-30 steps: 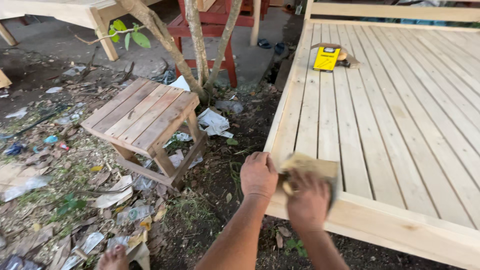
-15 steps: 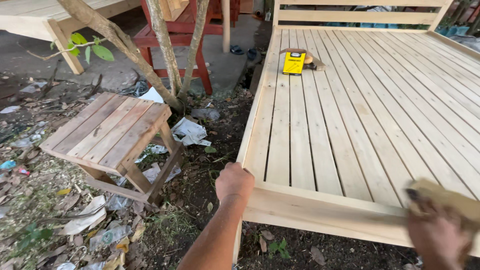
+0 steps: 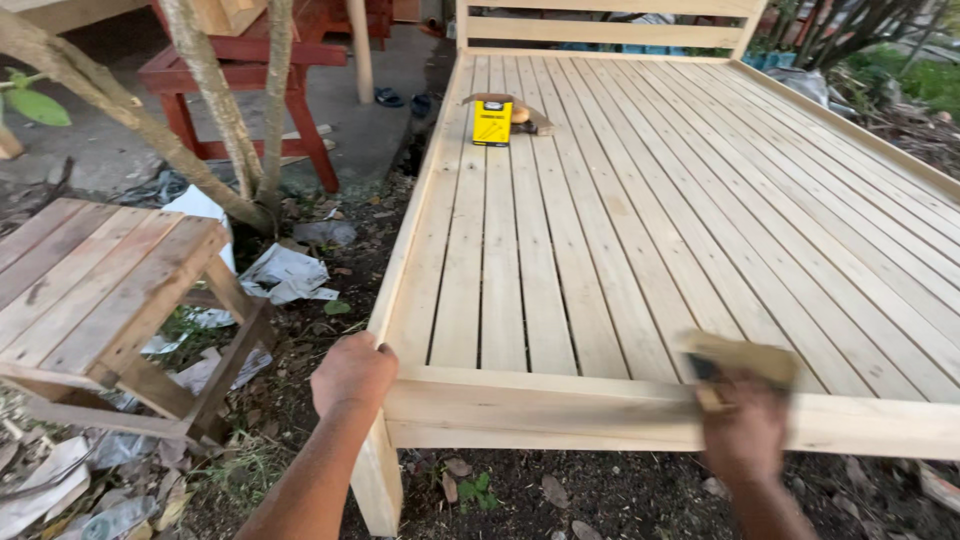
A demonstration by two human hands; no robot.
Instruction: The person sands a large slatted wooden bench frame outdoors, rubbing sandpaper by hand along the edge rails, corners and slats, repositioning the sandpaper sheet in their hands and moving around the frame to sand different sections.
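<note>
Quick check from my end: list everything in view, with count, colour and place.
bed frame: one, pale bare wood, slatted, fills centre and right
can: one, yellow, on the slats near the far end
stool: one, weathered wood, slatted, left
bench: one, red, behind the tree trunks
trunks: several, grey-brown, upper left
litter: scraps, white and grey, on the dirt by the stool
sandals: pair, dark, on the concrete beyond
left hand: grips the frame's near corner
right hand: blurred, presses a tan pad on the near rail

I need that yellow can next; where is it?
In the head view, the yellow can stands on the bed frame's slats, far left, near the headboard.
</note>
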